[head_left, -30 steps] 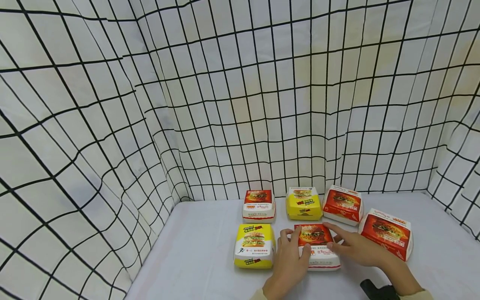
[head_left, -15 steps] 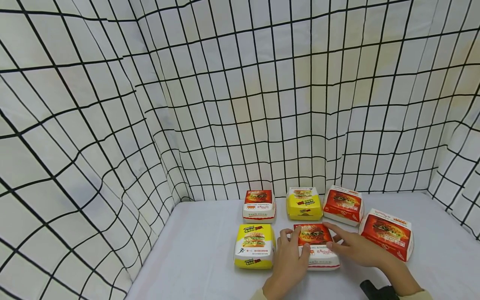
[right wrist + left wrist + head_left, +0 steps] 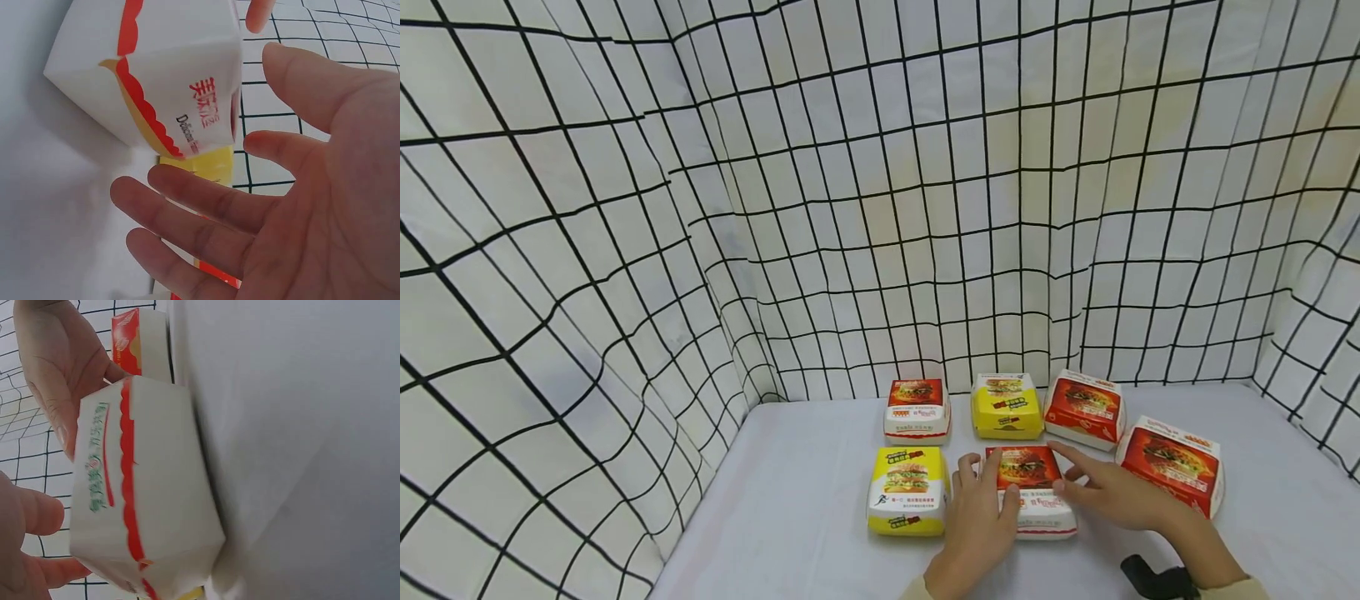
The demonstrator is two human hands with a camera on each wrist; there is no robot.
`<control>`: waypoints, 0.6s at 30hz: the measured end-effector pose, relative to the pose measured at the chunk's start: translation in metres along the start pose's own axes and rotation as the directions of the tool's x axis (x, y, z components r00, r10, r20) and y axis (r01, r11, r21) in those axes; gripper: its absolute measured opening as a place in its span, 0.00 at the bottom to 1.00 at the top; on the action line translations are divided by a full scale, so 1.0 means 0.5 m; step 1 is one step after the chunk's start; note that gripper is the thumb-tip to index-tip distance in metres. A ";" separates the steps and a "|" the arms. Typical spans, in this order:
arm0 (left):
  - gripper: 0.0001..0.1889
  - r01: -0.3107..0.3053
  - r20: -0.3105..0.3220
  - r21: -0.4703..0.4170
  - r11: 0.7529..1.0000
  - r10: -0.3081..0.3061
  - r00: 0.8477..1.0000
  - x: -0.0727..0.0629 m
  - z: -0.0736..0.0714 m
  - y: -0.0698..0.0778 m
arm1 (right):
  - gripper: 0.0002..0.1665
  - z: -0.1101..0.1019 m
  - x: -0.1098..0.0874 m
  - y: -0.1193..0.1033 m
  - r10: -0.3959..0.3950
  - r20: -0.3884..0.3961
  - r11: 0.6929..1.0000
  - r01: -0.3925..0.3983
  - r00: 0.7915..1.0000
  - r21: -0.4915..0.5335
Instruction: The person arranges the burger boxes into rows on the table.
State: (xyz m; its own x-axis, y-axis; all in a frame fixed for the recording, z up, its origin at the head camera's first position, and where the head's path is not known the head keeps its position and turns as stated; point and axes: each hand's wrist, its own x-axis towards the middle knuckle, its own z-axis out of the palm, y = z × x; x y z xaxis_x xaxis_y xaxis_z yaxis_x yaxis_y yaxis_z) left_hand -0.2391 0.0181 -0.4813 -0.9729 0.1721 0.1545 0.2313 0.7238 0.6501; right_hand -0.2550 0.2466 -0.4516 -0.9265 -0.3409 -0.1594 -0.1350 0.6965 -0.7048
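Observation:
A red-and-white burger box (image 3: 1030, 468) lies on the white table between my two hands. My left hand (image 3: 974, 523) is at its left side, thumb and fingertips over its edge; in the left wrist view the thumb stands apart from the box wall (image 3: 165, 475). My right hand (image 3: 1112, 493) is at the right side, forefinger reaching toward the back corner. The right wrist view shows its fingers (image 3: 206, 234) spread and fairly straight, with a gap to the box (image 3: 187, 69). Left of my left hand sits a yellow-and-white burger box (image 3: 907, 492).
Behind stand a red-and-white box (image 3: 917, 410), a yellow box (image 3: 1007, 407) and a tilted red box (image 3: 1084, 408). Another red box (image 3: 1172, 462) lies beyond my right forearm. Black-lined white cloth (image 3: 925, 208) walls the table. A black wrist strap (image 3: 1157, 579) shows below my right wrist.
The red-and-white box between my hands has shifted very slightly left. Both hands keep almost the same place, and the other boxes stay put.

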 end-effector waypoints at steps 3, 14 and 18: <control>0.29 -0.009 -0.009 0.021 1.000 0.009 1.000 -0.003 -0.007 0.008 | 0.47 -0.006 -0.003 0.000 0.004 -0.008 1.000 -0.004 1.000 -0.005; 0.26 -0.079 -0.062 -0.035 0.996 0.077 0.995 -0.008 -0.070 0.037 | 0.42 -0.032 -0.017 -0.008 -0.040 -0.100 0.999 0.037 0.994 -0.038; 0.25 -0.117 -0.094 -0.085 0.989 0.109 0.990 -0.002 -0.101 0.037 | 0.39 -0.038 -0.020 -0.013 -0.034 -0.143 0.999 0.027 0.989 -0.045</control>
State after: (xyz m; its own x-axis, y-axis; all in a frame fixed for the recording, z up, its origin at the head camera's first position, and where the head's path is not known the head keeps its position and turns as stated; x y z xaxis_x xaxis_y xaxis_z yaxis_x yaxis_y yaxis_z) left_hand -0.2339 -0.0023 -0.4320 -0.9375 0.1861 0.2940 0.3428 0.6394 0.6882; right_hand -0.2514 0.2574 -0.4324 -0.9621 -0.2705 -0.0352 -0.1761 0.7145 -0.6771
